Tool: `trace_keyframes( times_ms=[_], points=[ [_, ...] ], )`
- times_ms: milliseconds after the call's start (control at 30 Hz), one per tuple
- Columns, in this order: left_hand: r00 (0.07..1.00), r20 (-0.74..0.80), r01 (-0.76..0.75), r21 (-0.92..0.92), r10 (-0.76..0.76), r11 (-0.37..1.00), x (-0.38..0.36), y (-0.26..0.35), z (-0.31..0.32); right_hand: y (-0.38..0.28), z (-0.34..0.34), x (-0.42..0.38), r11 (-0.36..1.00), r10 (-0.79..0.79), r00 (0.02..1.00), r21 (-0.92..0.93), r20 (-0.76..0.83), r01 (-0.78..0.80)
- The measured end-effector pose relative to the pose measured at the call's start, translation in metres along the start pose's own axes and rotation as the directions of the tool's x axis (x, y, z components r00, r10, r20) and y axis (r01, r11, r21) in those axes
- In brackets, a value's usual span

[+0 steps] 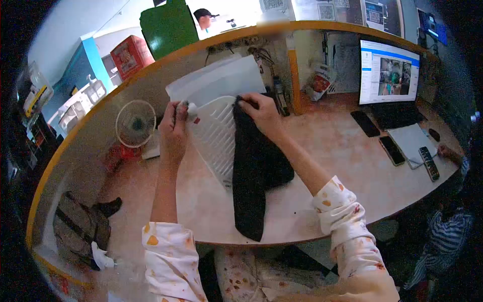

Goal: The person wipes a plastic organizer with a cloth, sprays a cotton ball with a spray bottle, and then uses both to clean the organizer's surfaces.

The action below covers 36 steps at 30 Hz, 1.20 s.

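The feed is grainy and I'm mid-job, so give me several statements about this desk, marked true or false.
1. The right hand grips the black cloth. True.
2. The left hand grips the black cloth too. False: the left hand is at the white slotted panel.
3. A smartphone lies beside the notebook. True.
4. The laptop screen is dark. False: the laptop screen is lit.

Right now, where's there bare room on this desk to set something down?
Two desktop patches look bare: between your right forearm and the phones, and between the grey bag and your left forearm. It's crowded at the right end, with laptop, papers, remote and another person's hand, and mid-desk, around the black cloth and slatted white board.
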<state>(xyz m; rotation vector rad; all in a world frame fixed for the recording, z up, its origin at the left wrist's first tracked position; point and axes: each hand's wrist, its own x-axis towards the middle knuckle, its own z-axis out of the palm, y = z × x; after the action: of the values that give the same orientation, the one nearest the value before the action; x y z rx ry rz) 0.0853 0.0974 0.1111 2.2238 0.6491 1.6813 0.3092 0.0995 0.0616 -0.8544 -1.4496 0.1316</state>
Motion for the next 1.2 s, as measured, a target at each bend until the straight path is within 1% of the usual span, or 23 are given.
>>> trace_keyframes(
  times_ms=[100, 167, 200, 233, 300, 333, 433, 467, 533, 600, 633, 700, 733, 833, 867, 967, 1033, 1100, 1133, 1200],
  points=[
    [0.998, -0.035, -0.048, 0.145, 0.054, 0.988, -0.001, -0.008, 0.0, -0.032, 0.013, 0.03, 0.963, -0.245, 0.962, -0.081, 0.123, 0.256],
    [0.994, -0.04, -0.093, 0.214, 0.104, 0.972, 0.003, -0.016, -0.002, -0.04, 0.028, 0.038, 0.894, -0.4, 0.889, -0.118, 0.223, 0.432],
    [0.999, -0.038, -0.023, 0.16, 0.029, 0.987, 0.003, -0.003, -0.001, -0.04, 0.031, 0.036, 0.897, -0.391, 0.893, -0.124, 0.221, 0.424],
    [0.998, -0.032, 0.058, 0.107, -0.055, 0.993, 0.0, 0.007, 0.0, -0.04, 0.03, 0.033, 0.929, -0.342, 0.918, -0.076, 0.2, 0.362],
    [0.999, -0.02, 0.051, 0.117, -0.049, 0.992, -0.001, 0.01, -0.001, -0.038, 0.023, 0.025, 0.974, -0.228, 0.958, 0.028, 0.175, 0.227],
    [0.999, -0.019, 0.046, 0.12, -0.044, 0.992, 0.0, 0.009, -0.001, -0.034, 0.023, 0.025, 0.984, -0.176, 0.969, 0.007, 0.177, 0.177],
    [0.99, 0.001, 0.139, -0.158, -0.141, 0.978, 0.0, 0.006, 0.0, -0.029, 0.023, 0.02, 0.995, -0.095, 0.99, 0.039, 0.103, 0.091],
    [0.992, -0.006, 0.124, -0.105, -0.125, 0.987, 0.001, 0.007, 0.0, -0.026, 0.019, 0.018, 0.995, -0.082, 0.994, 0.058, 0.07, 0.078],
    [0.995, -0.02, 0.098, 0.003, -0.098, 0.995, 0.001, 0.009, -0.001, -0.01, 0.015, 0.01, 0.987, 0.039, 0.998, 0.153, 0.05, -0.046],
    [0.994, -0.035, 0.103, 0.061, -0.101, 0.993, 0.002, 0.013, -0.003, -0.003, 0.013, 0.003, 0.944, 0.18, 0.982, 0.272, 0.058, -0.189],
    [0.993, -0.037, 0.114, 0.089, -0.111, 0.989, 0.0, 0.013, -0.003, -0.003, 0.013, 0.002, 0.961, 0.147, 0.988, 0.227, 0.051, -0.155],
    [0.997, -0.054, 0.068, 0.147, -0.061, 0.987, 0.0, 0.011, -0.001, -0.003, 0.009, 0.006, 0.986, 0.087, 0.996, 0.142, 0.037, -0.091],
    [0.998, -0.061, 0.043, 0.179, -0.032, 0.983, 0.001, 0.009, -0.001, -0.008, 0.004, 0.012, 0.994, 0.092, 0.992, 0.048, 0.088, -0.097],
    [0.999, -0.032, 0.029, 0.051, -0.027, 0.998, 0.003, 0.003, -0.001, -0.03, 0.005, 0.031, 0.981, -0.072, 0.983, -0.166, 0.167, 0.1],
    [0.999, -0.033, 0.035, 0.078, -0.033, 0.996, 0.001, 0.002, -0.001, -0.044, 0.005, 0.031, 0.979, -0.105, 0.973, -0.152, 0.208, 0.138],
    [0.999, -0.035, 0.035, 0.132, -0.031, 0.991, 0.002, 0.007, -0.003, -0.053, 0.019, 0.038, 0.908, -0.273, 0.905, -0.223, 0.328, 0.354],
    [0.999, -0.03, 0.016, 0.137, -0.012, 0.991, 0.002, 0.006, -0.004, -0.054, 0.02, 0.033, 0.946, -0.207, 0.915, -0.168, 0.346, 0.278],
    [0.998, 0.009, 0.066, 0.112, -0.068, 0.992, 0.003, 0.003, -0.007, -0.045, 0.013, 0.031, 0.972, -0.176, 0.924, -0.087, 0.339, 0.217],
    [0.996, 0.028, 0.084, 0.101, -0.088, 0.991, 0.005, 0.004, -0.009, -0.04, 0.012, 0.028, 0.985, -0.149, 0.957, -0.045, 0.25, 0.165],
    [0.993, 0.009, 0.117, 0.086, -0.118, 0.989, 0.004, 0.007, -0.007, -0.029, 0.016, 0.013, 0.996, -0.078, 0.994, 0.057, 0.074, 0.073]
  ],
)
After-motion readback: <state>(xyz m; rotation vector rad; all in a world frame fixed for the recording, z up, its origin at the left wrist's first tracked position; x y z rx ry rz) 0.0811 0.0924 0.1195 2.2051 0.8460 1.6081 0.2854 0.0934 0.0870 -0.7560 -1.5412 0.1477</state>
